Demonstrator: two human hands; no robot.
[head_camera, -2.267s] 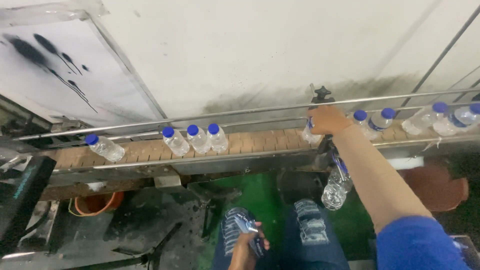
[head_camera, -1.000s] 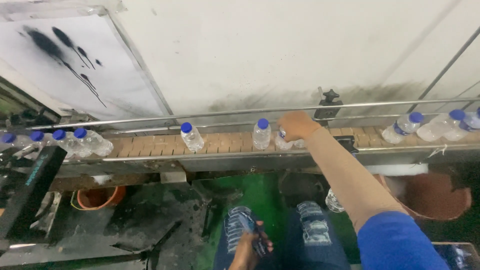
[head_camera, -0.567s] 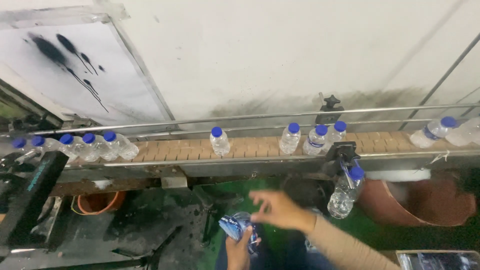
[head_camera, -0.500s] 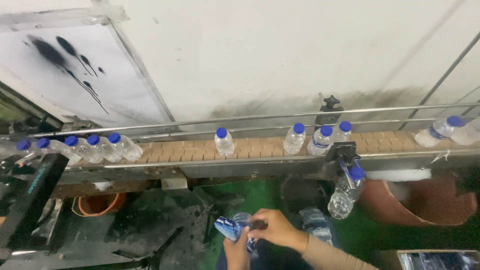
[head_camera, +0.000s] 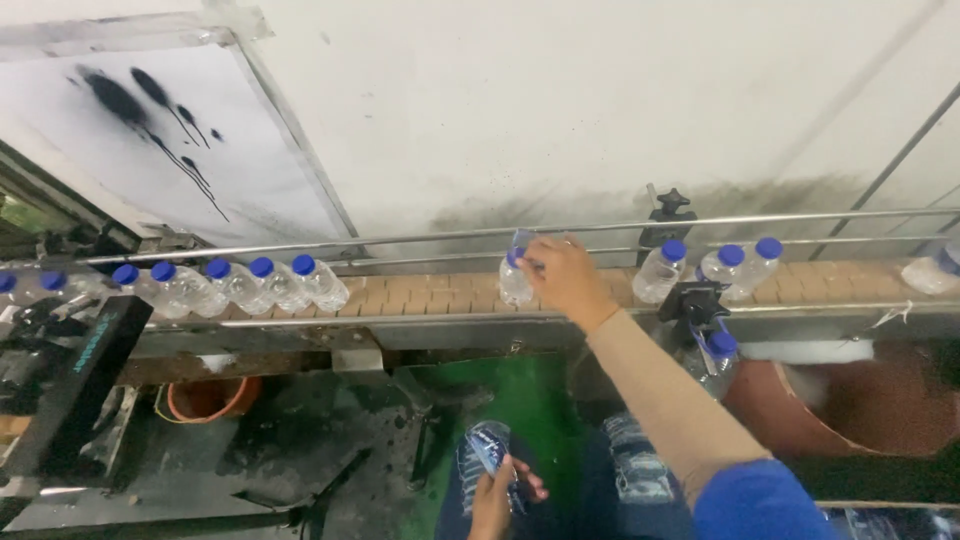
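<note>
The right hand reaches out toward twelve o'clock, arm stretched across the frame in a tan sleeve with a blue cuff of cloth near the shoulder. Its fingers are curled around the neck of a clear bottle with a blue cap, pinching a small blue-and-white label piece at the top of it. The bottle stands upright on the conveyor belt, a band of tan slats running from nine o'clock to three o'clock between two metal rails.

The left hand sits low at six o'clock, close to the body, fingers closed on a stack of shrink labels that sticks up out of its grip.

At nine to ten o'clock from the right hand, a row of capped bottles leans packed together, touching one another. At three o'clock from it, three more bottles stand near each other beside a black bracket. One more bottle hangs below the belt at about four o'clock, just under that bracket. A bottle lying on its side shows at the far three o'clock edge.

Under the belt lie a green floor, an orange bucket at eight o'clock, and a reddish-brown tub at four o'clock.
</note>
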